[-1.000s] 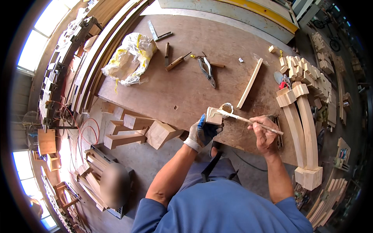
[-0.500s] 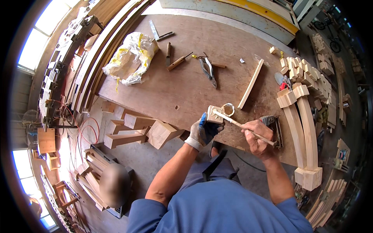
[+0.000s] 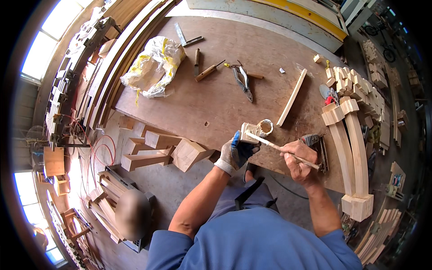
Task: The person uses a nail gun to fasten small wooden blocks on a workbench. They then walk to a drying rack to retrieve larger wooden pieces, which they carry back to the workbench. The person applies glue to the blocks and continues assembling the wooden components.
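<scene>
My left hand (image 3: pixel 234 154), in a white glove with blue on the fingers, is closed around a small pale wooden block (image 3: pixel 245 128) at the table's near edge. Bare, my right hand (image 3: pixel 299 163) grips a thin stick (image 3: pixel 269 143) with a whitish end, perhaps a glue brush. That end touches the block's upper face, where whitish streaks show. Just beyond the block stands a small round cup (image 3: pixel 272 124) with a pale, crusted rim. Beside my right hand lies a dark metal tool (image 3: pixel 311 139), perhaps a stapler or nailer, partly hidden.
On the brown table (image 3: pixel 189 110) lie a crumpled plastic bag (image 3: pixel 173 60), pliers (image 3: pixel 243 84), a wood-handled tool (image 3: pixel 206 74), a square (image 3: pixel 193 41) and a wooden strip (image 3: pixel 292 96). Curved legs (image 3: pixel 357 153) and several blocks (image 3: pixel 355 87) fill the right. Thick timber pieces (image 3: pixel 189 155) jut out at left.
The stick's whitish end has shifted slightly on the block's face, with a small move of my right hand. The view has moved a little; both grips are the same.
</scene>
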Demonstrator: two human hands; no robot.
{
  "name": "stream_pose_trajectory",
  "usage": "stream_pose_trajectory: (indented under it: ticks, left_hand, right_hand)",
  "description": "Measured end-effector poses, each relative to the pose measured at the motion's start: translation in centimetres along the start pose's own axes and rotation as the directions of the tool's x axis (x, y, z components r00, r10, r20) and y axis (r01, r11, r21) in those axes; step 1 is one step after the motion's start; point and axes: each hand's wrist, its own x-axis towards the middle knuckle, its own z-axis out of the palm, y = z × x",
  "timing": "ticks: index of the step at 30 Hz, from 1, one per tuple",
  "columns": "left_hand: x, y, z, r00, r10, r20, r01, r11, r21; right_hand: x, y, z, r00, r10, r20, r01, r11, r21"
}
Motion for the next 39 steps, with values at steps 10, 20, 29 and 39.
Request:
stream_pose_trajectory:
  ticks: [10,20,29,39]
  left_hand:
    - [-0.2,0.0,0.0,0.998,-0.024,0.060,0.023,1.000,0.006]
    - [-1.0,-0.4,0.7,1.000,-0.004,0.011,0.004,1.000,0.024]
    - [-0.8,-0.4,-0.1,1.000,-0.002,0.013,0.002,1.000,0.022]
    - [-1.0,-0.3,-0.3,1.000,0.023,-0.007,-0.023,0.999,0.036]
  right_hand:
    - [0.5,-0.1,-0.3,0.997,0.053,-0.062,-0.053,0.999,0.009]
    - [-0.5,-0.3,0.0,0.999,0.035,0.021,-0.034,0.999,-0.010]
    - [-0.3,-0.6,-1.6,0.999,0.030,0.021,-0.029,0.999,-0.029]
    - [-0.6,-0.7,-1.9,0.996,0.090,0.009,-0.090,0.996,0.007]
